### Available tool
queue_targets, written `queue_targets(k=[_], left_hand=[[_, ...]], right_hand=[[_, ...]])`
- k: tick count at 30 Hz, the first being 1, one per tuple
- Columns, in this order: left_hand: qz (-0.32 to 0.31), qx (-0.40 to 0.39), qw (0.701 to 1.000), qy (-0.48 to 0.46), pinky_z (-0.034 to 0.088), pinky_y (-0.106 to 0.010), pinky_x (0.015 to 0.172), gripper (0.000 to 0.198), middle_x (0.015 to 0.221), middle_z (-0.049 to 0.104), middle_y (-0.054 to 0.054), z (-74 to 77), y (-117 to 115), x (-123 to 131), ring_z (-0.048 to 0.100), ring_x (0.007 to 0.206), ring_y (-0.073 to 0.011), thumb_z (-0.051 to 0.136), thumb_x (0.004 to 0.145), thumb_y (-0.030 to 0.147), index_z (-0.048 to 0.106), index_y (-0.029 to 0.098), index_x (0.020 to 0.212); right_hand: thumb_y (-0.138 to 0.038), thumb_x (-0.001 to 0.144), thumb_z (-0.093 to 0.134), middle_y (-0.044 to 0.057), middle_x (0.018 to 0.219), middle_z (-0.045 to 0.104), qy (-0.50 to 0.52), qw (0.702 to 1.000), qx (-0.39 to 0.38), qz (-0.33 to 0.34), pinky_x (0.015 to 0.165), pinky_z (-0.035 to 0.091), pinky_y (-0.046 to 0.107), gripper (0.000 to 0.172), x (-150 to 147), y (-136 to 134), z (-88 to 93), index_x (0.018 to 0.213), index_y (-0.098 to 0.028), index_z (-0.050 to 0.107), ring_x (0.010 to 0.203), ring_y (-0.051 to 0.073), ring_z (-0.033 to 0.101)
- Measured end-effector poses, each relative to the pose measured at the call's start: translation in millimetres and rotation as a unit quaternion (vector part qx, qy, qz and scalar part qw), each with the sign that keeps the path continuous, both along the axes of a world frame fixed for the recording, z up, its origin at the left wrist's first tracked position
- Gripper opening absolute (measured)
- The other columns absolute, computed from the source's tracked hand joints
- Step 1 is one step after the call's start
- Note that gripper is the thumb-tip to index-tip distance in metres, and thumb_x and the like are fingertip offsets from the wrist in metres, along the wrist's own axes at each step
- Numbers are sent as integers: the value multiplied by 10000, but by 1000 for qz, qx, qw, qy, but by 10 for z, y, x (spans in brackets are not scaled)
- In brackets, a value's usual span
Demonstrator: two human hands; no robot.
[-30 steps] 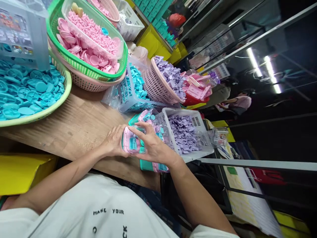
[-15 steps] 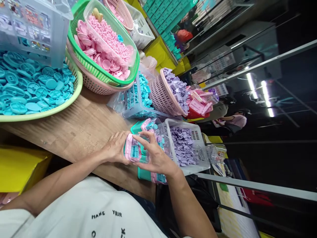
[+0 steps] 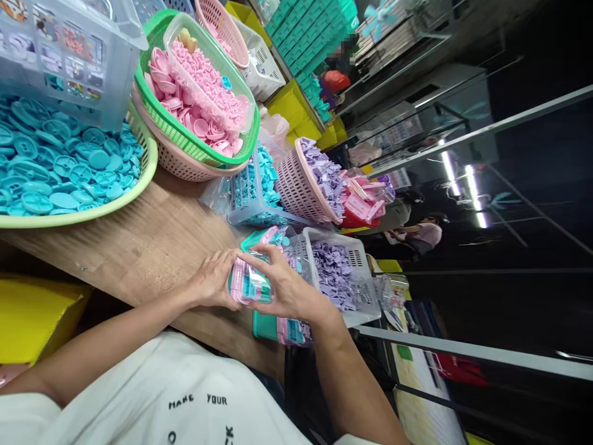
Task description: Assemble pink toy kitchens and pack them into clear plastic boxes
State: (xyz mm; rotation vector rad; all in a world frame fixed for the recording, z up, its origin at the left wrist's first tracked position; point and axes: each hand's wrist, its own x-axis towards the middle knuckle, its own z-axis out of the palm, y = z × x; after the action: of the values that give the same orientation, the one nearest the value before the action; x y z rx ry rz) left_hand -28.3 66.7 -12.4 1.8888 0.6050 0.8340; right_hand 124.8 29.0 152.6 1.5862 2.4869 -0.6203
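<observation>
A pink toy case [image 3: 250, 285] is clasped between the left hand [image 3: 214, 279] and right hand [image 3: 286, 285], fingers closed around it, lowered slightly since before, just beside the white basket [image 3: 365, 309] of purple parts.

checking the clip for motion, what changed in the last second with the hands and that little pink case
Little changed: both hands, left hand and right hand, keep gripping the pink case, tilted up briefly and lowered again. The view shifted. The purple-piece basket and teal tray stayed put.
</observation>
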Motion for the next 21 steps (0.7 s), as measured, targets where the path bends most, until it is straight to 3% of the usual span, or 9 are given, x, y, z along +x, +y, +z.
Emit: queue_targets(k=[5,9,11,13,15,16,18,21], left_hand=[[-5,7,1000,-19,449,-528,1043,1007,1318,556,-149,42,77,-36,546,1213,-360,884,524,441,411,180,1374],[-84,-25,996,-35,419,-498,1125,1029,1428,516,-159,142,304,-120,514,1307,-341,848,591,463,372,160,1451],[-140,-66,988,-5,420,-495,1138,1069,1469,502,-164,235,460,-160,513,1327,-349,834,602,472,343,152,1496],[-178,-115,977,29,430,-498,1136,1095,1486,505,-171,347,609,-218,514,1338,-371,830,600,491,341,152,1519],[-173,-147,972,60,435,-507,1136,1081,1470,529,-186,462,735,-334,514,1345,-393,826,610,540,376,142,1509],[-161,-149,973,76,437,-513,1137,1072,1448,551,-193,518,788,-422,518,1342,-403,832,604,564,407,134,1489],[-142,-130,975,108,436,-525,1142,1047,1385,608,-189,623,858,-652,534,1324,-423,874,537,582,504,132,1406],[-119,-101,978,141,413,-542,1167,917,1326,658,-163,720,808,-1045,552,1306,-429,916,484,535,611,161,1265]], right_hand=[[-481,762,825,144,1464,288,56,997,11,-50,1200,330,575,1023,150,-96,-158,1596,-322,254,1442,350,327],[-456,666,903,126,1464,312,171,971,66,-151,1230,302,509,1085,94,-206,-426,1570,-295,325,1470,317,317],[-427,601,937,108,1456,325,219,936,135,-242,1226,318,477,1093,-68,-202,-560,1536,-298,386,1442,300,371],[-450,583,938,116,1484,310,249,877,200,-359,1217,333,467,1114,-302,-151,-651,1534,-289,380,1414,296,406],[-551,600,906,158,1508,309,273,801,240,-475,1192,351,524,1205,-583,-111,-683,1580,-262,268,1440,340,356],[-594,614,887,183,1529,294,283,780,243,-503,1179,349,570,1245,-735,-124,-683,1598,-253,205,1462,371,310],[-646,650,846,221,1573,245,301,779,244,-492,1167,330,624,1291,-1030,-264,-676,1618,-240,94,1497,410,226],[-650,717,796,221,1577,285,318,809,260,-420,1176,354,573,1256,-1285,-782,-706,1625,-213,47,1485,383,286]])
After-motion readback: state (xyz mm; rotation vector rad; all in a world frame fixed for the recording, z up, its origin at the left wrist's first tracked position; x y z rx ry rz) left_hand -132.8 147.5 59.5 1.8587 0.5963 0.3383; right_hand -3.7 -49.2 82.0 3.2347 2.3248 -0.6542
